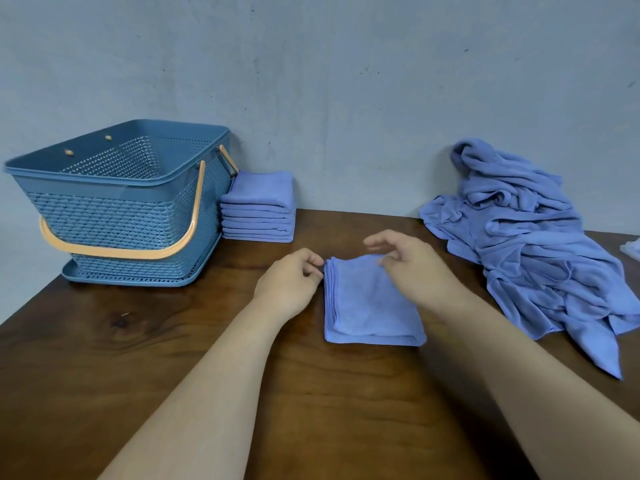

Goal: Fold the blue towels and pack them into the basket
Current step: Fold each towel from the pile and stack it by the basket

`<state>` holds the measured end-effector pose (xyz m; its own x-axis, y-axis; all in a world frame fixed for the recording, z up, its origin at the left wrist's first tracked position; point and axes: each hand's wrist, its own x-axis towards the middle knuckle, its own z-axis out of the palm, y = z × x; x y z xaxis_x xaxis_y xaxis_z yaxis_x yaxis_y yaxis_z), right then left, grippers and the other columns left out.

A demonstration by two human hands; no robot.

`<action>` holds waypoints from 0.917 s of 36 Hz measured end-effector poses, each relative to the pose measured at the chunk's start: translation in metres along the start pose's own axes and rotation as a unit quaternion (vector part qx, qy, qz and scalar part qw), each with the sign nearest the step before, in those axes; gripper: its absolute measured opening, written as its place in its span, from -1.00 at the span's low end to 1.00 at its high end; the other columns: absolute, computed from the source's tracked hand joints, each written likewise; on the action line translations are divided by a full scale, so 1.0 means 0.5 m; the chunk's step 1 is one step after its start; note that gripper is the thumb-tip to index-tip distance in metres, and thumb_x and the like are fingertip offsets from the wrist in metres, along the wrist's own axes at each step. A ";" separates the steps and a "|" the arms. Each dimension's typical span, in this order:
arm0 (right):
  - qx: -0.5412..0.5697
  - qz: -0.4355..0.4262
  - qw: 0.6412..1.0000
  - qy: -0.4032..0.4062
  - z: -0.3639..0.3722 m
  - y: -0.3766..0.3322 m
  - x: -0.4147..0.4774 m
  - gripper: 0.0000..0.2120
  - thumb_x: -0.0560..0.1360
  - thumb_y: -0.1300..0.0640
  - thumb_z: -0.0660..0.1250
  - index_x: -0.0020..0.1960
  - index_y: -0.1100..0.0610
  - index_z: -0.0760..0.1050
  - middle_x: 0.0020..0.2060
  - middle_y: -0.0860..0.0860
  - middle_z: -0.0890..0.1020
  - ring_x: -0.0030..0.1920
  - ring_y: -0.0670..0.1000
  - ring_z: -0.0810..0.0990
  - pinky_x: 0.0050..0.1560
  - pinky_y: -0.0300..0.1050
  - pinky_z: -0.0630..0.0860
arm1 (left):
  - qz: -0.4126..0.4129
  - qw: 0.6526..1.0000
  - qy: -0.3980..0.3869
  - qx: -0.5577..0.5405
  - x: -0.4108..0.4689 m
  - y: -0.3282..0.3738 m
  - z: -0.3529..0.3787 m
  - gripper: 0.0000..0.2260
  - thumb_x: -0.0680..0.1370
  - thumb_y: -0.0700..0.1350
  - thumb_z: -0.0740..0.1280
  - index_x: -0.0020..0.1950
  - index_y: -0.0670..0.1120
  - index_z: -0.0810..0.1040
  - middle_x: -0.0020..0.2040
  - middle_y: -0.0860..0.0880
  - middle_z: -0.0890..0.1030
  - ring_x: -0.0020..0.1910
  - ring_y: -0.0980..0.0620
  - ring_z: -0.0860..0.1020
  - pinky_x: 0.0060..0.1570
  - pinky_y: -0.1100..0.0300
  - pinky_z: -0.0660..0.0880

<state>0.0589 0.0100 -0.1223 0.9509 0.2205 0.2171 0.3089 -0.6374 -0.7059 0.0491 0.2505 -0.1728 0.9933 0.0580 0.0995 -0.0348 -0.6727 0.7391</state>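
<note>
A folded blue towel (363,306) lies flat on the wooden table (173,341) in front of me. My left hand (287,282) sits at its left far corner, fingers curled, fingertips pinching the stacked edges. Over the towel's far right part hovers my right hand (410,268), slightly blurred, with fingers loosely spread and holding nothing. A blue woven-look basket (114,209) with an orange handle stands at the back left; its inside looks empty. Next to it rests a stack of several folded blue towels (258,209). A heap of unfolded blue towels (533,251) lies at the right.
A grey wall (346,81) runs directly behind the table. The basket stands on a matching blue tray (83,277). A small pale object (632,249) shows at the far right edge. Bare wood lies between the basket and the folded towel.
</note>
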 end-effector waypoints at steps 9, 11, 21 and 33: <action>-0.127 -0.066 0.985 -0.097 0.014 0.108 -0.042 -0.51 0.61 -0.28 0.35 0.50 -0.21 0.49 0.50 -0.32 0.42 0.47 -0.44 0.23 0.58 -0.18 0.21 | -0.013 1.000 0.016 0.011 -0.003 0.006 0.009 -0.85 0.69 0.01 0.27 0.10 0.27 0.57 -0.01 0.32 0.67 0.07 0.29 0.59 0.08 0.07 0.60; -0.133 -0.063 0.981 -0.126 0.024 0.104 -0.049 -0.34 0.53 -0.47 0.28 0.58 -0.30 0.35 0.60 -0.35 0.23 0.57 -0.40 0.02 0.63 -0.14 0.04 | -0.016 1.000 0.019 0.014 -0.003 0.006 0.010 -0.86 0.69 0.04 0.25 0.07 0.28 0.57 0.00 0.32 0.67 0.07 0.27 0.59 0.09 0.04 0.60; -0.247 -0.050 0.943 -0.217 0.030 0.081 -0.051 -0.06 0.25 -0.80 0.06 0.53 -0.61 -0.19 0.67 -0.30 -0.24 0.66 -0.10 -0.36 0.66 0.23 -0.17 | 0.075 0.988 0.106 0.088 -0.035 0.062 0.035 -0.79 0.71 0.09 0.23 0.29 0.09 0.53 0.19 0.14 0.59 0.17 0.05 0.52 0.09 -0.02 0.54; -0.159 -0.053 0.965 -0.203 0.022 0.108 -0.050 0.00 0.47 -0.52 0.25 0.72 -0.20 -0.14 0.66 -0.37 -0.18 0.62 -0.30 -0.32 0.68 0.13 -0.19 | 0.074 0.971 -0.129 0.185 -0.080 0.102 0.116 -0.37 0.72 0.31 -0.13 0.75 0.11 -0.18 0.73 0.22 -0.13 0.69 0.20 -0.25 0.68 -0.06 -0.21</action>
<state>0.0518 -0.0215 -0.1733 0.8478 0.5279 -0.0509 0.4560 -0.7745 -0.4385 0.0138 0.1713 -0.1779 0.9766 -0.2143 -0.0198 -0.1847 -0.8817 0.4341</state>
